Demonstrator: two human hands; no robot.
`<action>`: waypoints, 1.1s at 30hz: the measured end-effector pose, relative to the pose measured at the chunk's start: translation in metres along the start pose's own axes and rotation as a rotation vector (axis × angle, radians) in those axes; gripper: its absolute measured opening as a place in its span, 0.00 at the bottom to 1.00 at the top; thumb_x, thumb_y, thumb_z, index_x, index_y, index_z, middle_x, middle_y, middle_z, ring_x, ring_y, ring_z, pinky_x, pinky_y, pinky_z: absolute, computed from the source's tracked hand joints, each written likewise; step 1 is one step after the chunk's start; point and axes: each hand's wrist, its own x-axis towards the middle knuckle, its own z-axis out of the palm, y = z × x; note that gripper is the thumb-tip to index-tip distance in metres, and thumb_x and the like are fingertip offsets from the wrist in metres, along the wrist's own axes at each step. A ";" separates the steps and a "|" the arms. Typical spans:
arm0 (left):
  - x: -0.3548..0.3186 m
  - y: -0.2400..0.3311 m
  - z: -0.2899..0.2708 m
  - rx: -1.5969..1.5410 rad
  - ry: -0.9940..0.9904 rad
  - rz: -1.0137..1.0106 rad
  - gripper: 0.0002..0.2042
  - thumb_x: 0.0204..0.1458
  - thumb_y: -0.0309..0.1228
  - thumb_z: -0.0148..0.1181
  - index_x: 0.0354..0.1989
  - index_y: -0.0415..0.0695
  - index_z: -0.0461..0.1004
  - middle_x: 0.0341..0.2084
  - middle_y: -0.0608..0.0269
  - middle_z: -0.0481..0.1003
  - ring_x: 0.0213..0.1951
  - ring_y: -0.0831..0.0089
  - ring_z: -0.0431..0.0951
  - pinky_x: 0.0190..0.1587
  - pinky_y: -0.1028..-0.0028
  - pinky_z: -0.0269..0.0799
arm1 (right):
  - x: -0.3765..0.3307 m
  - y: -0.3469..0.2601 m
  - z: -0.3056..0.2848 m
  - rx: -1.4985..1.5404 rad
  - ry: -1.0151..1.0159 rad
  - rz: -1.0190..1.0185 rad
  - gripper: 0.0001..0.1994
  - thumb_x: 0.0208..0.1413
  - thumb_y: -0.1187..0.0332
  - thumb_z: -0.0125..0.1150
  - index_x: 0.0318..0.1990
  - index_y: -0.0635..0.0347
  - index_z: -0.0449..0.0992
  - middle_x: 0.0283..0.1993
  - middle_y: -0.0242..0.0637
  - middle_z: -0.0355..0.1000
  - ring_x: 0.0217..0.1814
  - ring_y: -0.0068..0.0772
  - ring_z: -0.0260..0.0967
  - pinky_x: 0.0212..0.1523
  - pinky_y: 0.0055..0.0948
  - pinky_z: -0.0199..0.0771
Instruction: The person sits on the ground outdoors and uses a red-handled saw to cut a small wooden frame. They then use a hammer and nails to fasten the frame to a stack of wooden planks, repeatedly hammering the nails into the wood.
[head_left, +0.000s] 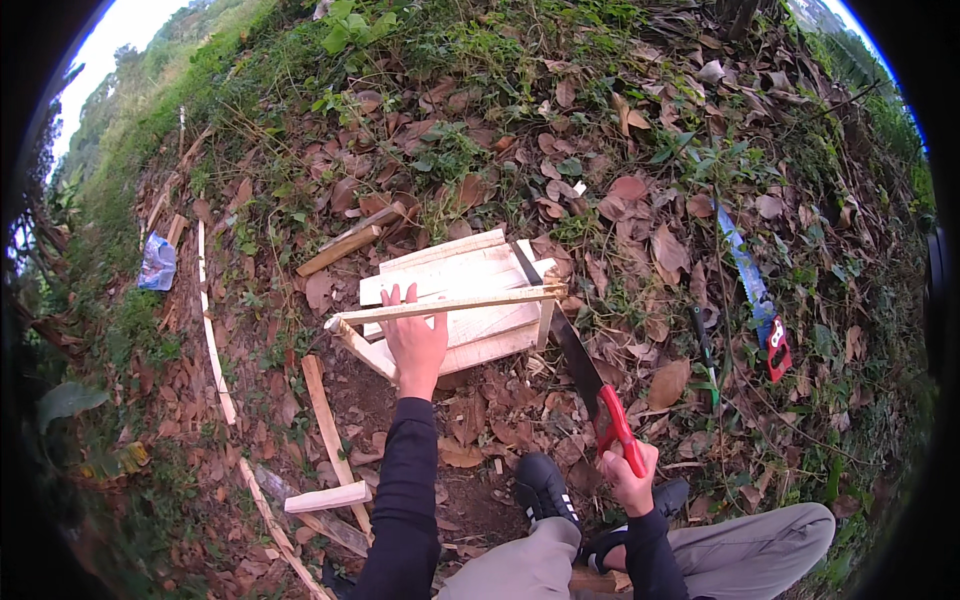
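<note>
My left hand (415,348) grips a thin wooden strip (485,300), its fingers reaching over the far side. The strip lies across a small slatted wooden frame (488,352) made of pale boards, which rests on the ground in front of me. In my right hand (632,482) is the red handle of a handsaw (582,362). Its dark blade slants up and left, against the strip near its right end, with the tip beyond the boards. Whether the teeth have bitten into the wood cannot be made out.
A second saw (740,262) with a blue-patterned blade and a thin green-and-black tool (706,350) lie on the leaves at right. Wooden offcuts (328,497) and long strips (210,320) lie at left, near a plastic bag (157,262). My shoe (545,490) stands close below the frame.
</note>
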 end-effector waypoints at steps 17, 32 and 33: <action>-0.001 0.023 -0.017 -0.756 0.452 -0.174 0.29 0.63 0.24 0.50 0.70 0.35 0.47 0.69 0.41 0.55 0.72 0.54 0.55 0.73 0.60 0.47 | 0.163 -0.025 0.122 -0.458 0.322 -0.679 0.17 0.44 0.71 0.78 0.42 0.61 0.81 0.18 0.23 0.61 0.18 0.16 0.59 0.23 0.21 0.63; -0.045 -0.022 -0.076 -0.679 0.470 -0.265 0.21 0.51 0.27 0.70 0.48 0.40 0.64 0.43 0.58 0.70 0.43 0.71 0.72 0.45 0.71 0.68 | 0.191 -0.034 0.140 -0.558 0.242 -0.733 0.13 0.44 0.71 0.74 0.27 0.59 0.70 0.21 0.35 0.69 0.21 0.37 0.70 0.27 0.33 0.70; -0.035 -0.025 -0.072 -0.803 0.359 -0.263 0.18 0.52 0.29 0.69 0.45 0.40 0.66 0.41 0.58 0.72 0.40 0.72 0.74 0.43 0.71 0.69 | 0.191 -0.037 0.142 -0.566 0.238 -0.707 0.13 0.45 0.70 0.74 0.27 0.58 0.70 0.19 0.35 0.69 0.20 0.36 0.70 0.26 0.32 0.70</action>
